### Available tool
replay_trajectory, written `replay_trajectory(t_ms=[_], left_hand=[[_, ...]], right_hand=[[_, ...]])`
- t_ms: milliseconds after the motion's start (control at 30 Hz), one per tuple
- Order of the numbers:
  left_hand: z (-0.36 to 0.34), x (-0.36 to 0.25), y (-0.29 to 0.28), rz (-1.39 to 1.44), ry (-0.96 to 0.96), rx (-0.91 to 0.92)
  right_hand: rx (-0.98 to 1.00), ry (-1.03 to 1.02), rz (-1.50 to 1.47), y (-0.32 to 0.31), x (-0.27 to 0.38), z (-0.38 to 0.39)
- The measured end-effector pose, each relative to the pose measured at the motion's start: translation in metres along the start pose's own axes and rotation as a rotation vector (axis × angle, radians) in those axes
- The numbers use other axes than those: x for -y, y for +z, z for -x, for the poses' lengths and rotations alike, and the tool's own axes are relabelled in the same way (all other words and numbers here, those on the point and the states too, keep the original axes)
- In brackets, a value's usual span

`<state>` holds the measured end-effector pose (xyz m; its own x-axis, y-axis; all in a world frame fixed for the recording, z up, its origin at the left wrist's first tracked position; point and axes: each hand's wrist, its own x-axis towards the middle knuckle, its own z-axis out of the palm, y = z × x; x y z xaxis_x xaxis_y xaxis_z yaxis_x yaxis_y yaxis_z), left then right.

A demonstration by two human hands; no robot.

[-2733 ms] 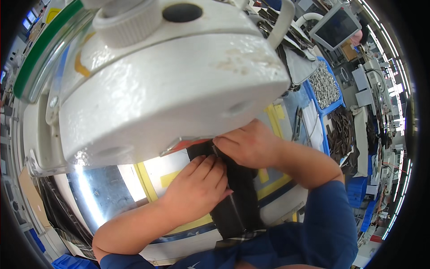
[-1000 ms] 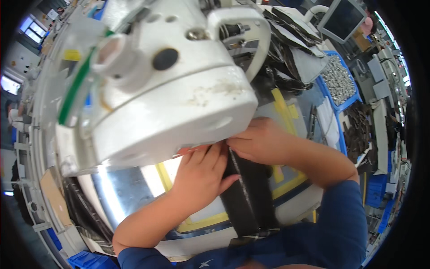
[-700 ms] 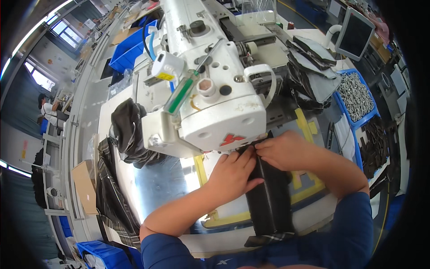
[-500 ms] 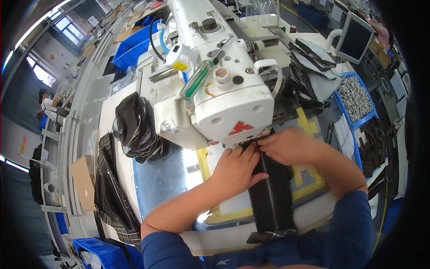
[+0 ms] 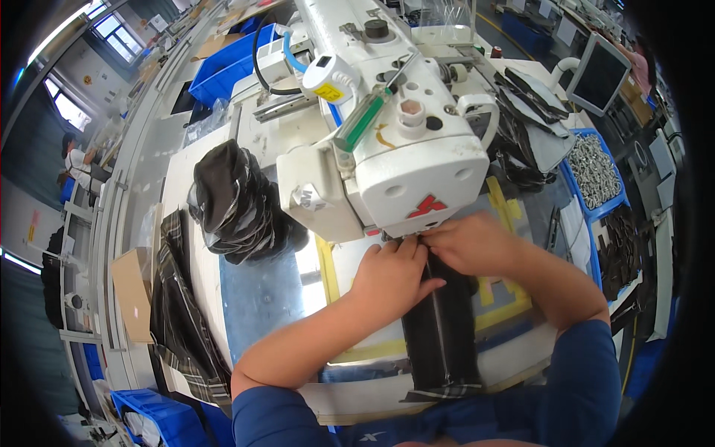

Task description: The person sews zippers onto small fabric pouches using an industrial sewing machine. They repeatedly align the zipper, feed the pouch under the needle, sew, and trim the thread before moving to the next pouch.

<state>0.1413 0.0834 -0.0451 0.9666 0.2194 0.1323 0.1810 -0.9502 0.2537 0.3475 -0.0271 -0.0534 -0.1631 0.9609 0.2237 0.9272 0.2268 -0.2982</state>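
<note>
While a dark strip (image 5: 441,328) is fed under the machine (image 5: 417,160) at 12 o'clock, it is pressed flat by the left hand (image 5: 391,272) and right hand (image 5: 469,242), fingers extended, gripping nothing. Stitching is judged underway; steady forward guiding is called for next.

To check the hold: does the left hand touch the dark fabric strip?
Touching. The head view shows the left hand lying flat on the dark fabric strip, no gap.
</note>
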Motion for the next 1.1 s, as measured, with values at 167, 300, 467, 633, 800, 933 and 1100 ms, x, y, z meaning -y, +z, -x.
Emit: replay_trajectory(t_ms=[167,300,467,633,800,933,1100], left_hand=[[-0.001,0.001,-0.002,0.008,-0.014,0.012],[0.0,0.001,-0.005,-0.003,-0.045,0.041],[0.001,0.002,-0.006,0.012,-0.037,0.039],[0.0,0.003,-0.003,0.027,-0.017,-0.005],[0.002,0.004,-0.005,0.008,-0.037,0.045],[0.001,0.002,-0.009,-0.018,-0.039,0.068],[-0.004,-0.004,-0.014,0.017,-0.096,0.143]], right_hand=[[0.012,0.002,0.025,0.001,0.002,0.0],[-0.008,-0.034,0.043,0.005,0.004,-0.001],[0.012,-0.009,0.031,0.007,0.003,0.001],[0.019,-0.001,0.038,0.004,0.004,0.002],[0.047,0.01,0.032,0.0,0.011,0.0],[0.129,0.037,0.072,-0.001,0.013,0.008],[0.141,-0.004,0.004,0.005,0.009,0.008]])
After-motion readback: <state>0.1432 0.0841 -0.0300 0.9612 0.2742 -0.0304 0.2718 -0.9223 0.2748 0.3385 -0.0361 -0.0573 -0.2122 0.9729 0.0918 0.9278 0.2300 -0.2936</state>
